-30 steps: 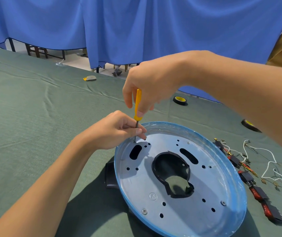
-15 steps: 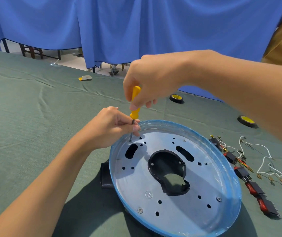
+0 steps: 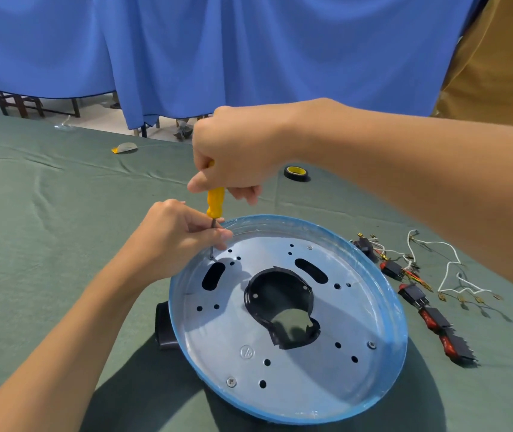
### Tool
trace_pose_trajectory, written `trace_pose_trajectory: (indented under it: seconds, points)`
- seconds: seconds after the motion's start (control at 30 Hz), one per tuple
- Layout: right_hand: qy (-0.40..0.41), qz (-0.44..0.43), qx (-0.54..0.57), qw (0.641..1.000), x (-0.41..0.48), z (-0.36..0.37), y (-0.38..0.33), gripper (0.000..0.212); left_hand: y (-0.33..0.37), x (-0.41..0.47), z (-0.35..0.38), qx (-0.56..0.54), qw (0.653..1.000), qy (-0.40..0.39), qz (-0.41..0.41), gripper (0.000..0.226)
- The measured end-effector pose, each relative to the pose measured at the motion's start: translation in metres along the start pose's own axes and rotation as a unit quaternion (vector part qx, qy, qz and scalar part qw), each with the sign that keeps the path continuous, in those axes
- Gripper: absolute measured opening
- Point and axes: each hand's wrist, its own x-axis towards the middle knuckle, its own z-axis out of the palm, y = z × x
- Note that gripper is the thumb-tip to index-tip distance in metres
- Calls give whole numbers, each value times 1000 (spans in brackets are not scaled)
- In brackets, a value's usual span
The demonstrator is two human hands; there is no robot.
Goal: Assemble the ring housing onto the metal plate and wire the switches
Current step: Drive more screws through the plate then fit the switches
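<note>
While three screws already sit seated in the round silver metal plate with the blue film rim [image 3: 317, 397] on the green-cloth desk [image 3: 46, 244], with the black plastic ring housing [image 3: 164, 327] poking out underneath, a fourth looks to be going in at the far-left hole, so I'd say the screwing is mostly done. The left hand [image 3: 171, 241] has its fingers pinched on the shaft of the yellow-handled screwdriver [image 3: 214, 202], and the right hand [image 3: 236, 154] is clenched on the handle. Further right, the black-and-red rocker switches [image 3: 429, 316] and white wires [image 3: 449, 269] lie loose, not yet wired, with a black-and-yellow tape roll [image 3: 296, 173] beyond; nothing seems in the way.
</note>
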Motion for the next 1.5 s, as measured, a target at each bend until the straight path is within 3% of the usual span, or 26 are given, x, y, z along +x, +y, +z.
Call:
trace_pose_trajectory:
  seconds: [0.1, 0.17, 0.4, 0.57, 0.63, 0.8, 0.9, 1.13, 1.23, 1.33, 1.43, 1.5]
  points:
    - [13, -31, 23, 999, -2, -4, 1, 13, 2, -1, -4, -30, 999, -27, -3, 16]
    - [22, -44, 26, 998, -1, -3, 0, 6, 1, -1, -5, -38, 999, -36, -7, 14]
    - [20, 13, -5, 1000, 4, 2, -2, 33, 4, -1, -1, -11, 998, 65, -6, 6]
    - [-17, 21, -22, 999, 4, 3, -4, 45, 10, -2, -3, -19, 999, 47, 5, 11]
    - [-8, 17, -10, 1000, 2, 2, -1, 43, 11, -3, -3, -29, 999, 35, 7, 14]
    - [25, -37, 23, 999, -4, -1, 4, 4, 9, -3, -6, -84, 996, -9, -16, 12]
    - [36, -31, -5, 999, -2, 3, 3, 15, 8, -3, -4, -94, 995, -19, -23, 11]
    - [48, -13, -11, 999, 5, 11, -1, 45, 8, -3, -1, -91, 995, 37, -20, 9]
    - [50, -25, 10, 998, 6, 9, 1, 36, 5, -3, -3, -126, 992, 10, -14, 13]
    - [53, -58, 20, 997, 3, 2, 2, 6, 3, -2, -4, -147, 989, -16, -14, 12]
    - [43, -52, 10, 998, 4, 2, 2, 7, 2, -1, -4, -153, 987, -40, -7, 14]
    - [47, -39, 2, 998, 5, 6, 2, 22, 1, -1, -3, -158, 986, -60, -7, 16]
